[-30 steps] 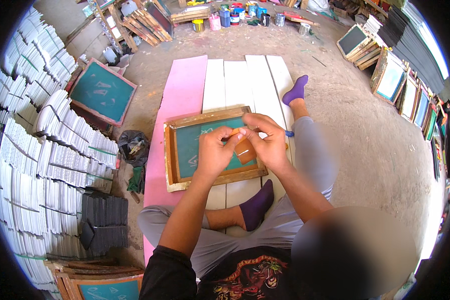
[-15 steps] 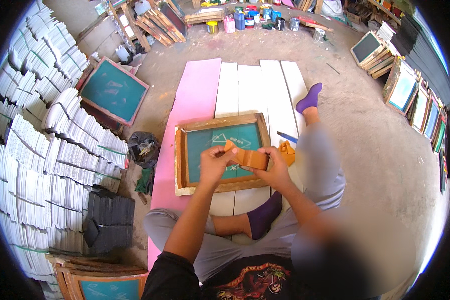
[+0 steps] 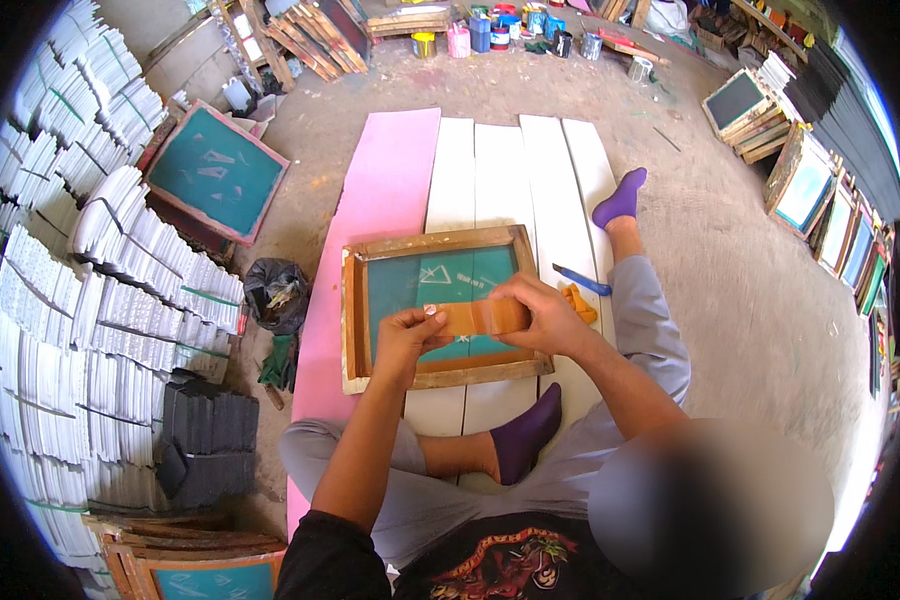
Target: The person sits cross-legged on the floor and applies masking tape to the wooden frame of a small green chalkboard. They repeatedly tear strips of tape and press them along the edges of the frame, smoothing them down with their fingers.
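Observation:
Between my hands is a roll of brown packing tape (image 3: pixel 508 316) with a short strip drawn off toward the left. My left hand (image 3: pixel 407 338) pinches the loose end of that strip. Around the roll itself, my right hand (image 3: pixel 552 318) is closed from the right side. Both are held above a wood-framed printing screen (image 3: pixel 440 380) with teal mesh, which bears pale line shapes and lies flat in front of me. Right of the screen are a blue box cutter (image 3: pixel 582 280) and a crumpled piece of orange-brown tape (image 3: pixel 577 302), partly hidden by my right hand.
White and pink boards (image 3: pixel 390 170) lie under the screen. Stacks of white sheets (image 3: pixel 120 330) rise at left, near a black plastic bag (image 3: pixel 276 295) and another teal screen (image 3: pixel 215 172). Paint cans (image 3: pixel 480 35) stand at the back; more screens (image 3: pixel 805 185) lean at right.
The tape has been turned and its strip now stretches flatter between my hands. My left hand shifted left and slightly down, and my right hand now covers more of the roll from above.

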`<state>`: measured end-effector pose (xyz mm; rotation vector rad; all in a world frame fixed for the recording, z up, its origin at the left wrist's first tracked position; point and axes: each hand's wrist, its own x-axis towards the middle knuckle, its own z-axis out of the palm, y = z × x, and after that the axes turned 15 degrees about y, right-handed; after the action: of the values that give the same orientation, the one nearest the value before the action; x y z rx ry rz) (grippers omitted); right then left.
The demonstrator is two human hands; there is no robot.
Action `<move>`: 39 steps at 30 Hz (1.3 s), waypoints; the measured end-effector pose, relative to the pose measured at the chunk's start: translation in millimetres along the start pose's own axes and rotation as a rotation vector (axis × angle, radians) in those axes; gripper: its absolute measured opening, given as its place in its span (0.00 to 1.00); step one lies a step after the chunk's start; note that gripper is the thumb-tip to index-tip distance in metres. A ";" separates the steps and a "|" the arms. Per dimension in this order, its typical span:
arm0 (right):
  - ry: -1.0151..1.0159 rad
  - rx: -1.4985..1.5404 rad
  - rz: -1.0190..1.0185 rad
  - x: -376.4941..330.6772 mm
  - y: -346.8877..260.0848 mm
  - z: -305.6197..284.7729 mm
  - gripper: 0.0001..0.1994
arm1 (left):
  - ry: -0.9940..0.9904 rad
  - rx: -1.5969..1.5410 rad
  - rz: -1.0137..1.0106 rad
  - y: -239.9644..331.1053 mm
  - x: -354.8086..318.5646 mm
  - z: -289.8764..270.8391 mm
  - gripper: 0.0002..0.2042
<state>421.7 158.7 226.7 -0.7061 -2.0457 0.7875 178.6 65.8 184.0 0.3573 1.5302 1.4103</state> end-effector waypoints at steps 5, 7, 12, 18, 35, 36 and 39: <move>-0.041 -0.072 -0.002 7.8 5.4 1.7 0.29 | 0.022 -0.006 0.077 2.6 2.8 0.5 0.10; -0.089 -0.101 0.006 11.9 4.8 0.1 0.29 | 0.032 0.010 0.094 4.7 4.9 0.5 0.11; -0.205 -0.194 0.030 14.8 18.2 -4.1 0.30 | 0.022 0.051 0.054 -1.4 16.2 -7.7 0.12; -0.332 -0.348 0.042 2.4 57.9 -14.0 0.33 | -0.030 0.162 -0.040 -10.6 31.7 -18.8 0.16; -0.284 -0.563 0.365 -84.9 147.1 -71.2 0.37 | 0.191 0.341 -0.096 -57.3 90.1 -182.2 0.15; -0.265 -0.554 0.351 -89.4 148.2 -69.8 0.38 | 0.212 0.347 -0.108 -60.4 89.8 -182.6 0.15; -0.284 -0.533 0.358 -93.0 149.3 -59.7 0.38 | 0.252 0.355 -0.134 -69.6 89.3 -185.2 0.14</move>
<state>549.0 206.1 100.0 -1.3511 -2.4565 0.5539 16.7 5.0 52.9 0.2908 1.9813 1.1088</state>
